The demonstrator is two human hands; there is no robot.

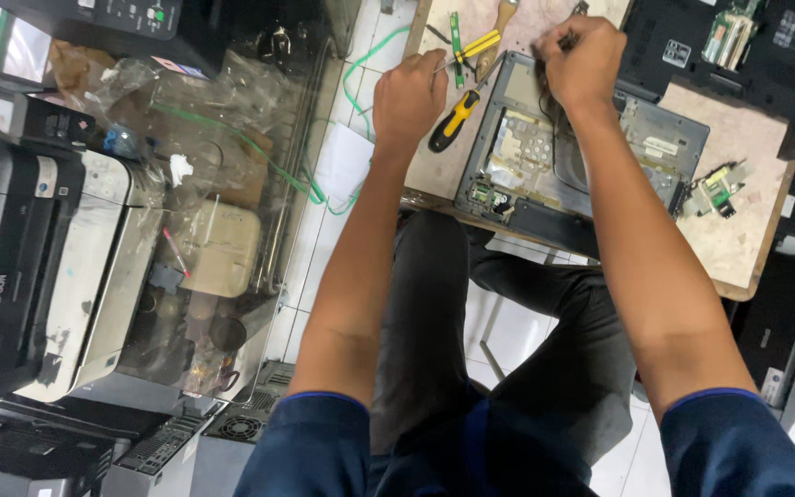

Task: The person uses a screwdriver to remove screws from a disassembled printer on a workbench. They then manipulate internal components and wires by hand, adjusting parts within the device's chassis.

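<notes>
A grey opened laptop chassis (pixel 591 152) lies on a small wooden table (pixel 738 239) in front of me. My right hand (pixel 581 57) is closed over its far edge, pinching something small and dark that I cannot make out. My left hand (pixel 409 97) is curled into a fist at the table's left side, with a thin metal tool tip sticking out toward the chassis. A yellow-and-black screwdriver (pixel 453 120) lies just beside that hand. More tools, a yellow one (pixel 480 43) and a green one (pixel 455 37), lie further back.
Printers (pixel 39 267) and a glass case (pixel 213 184) of parts stand at the left, with a green cable (pixel 361 74) over the white tiled floor. Small circuit boards (pixel 715 189) rest on the table's right side. Black laptop shells (pixel 784 55) pile at the right. My knees sit below the table.
</notes>
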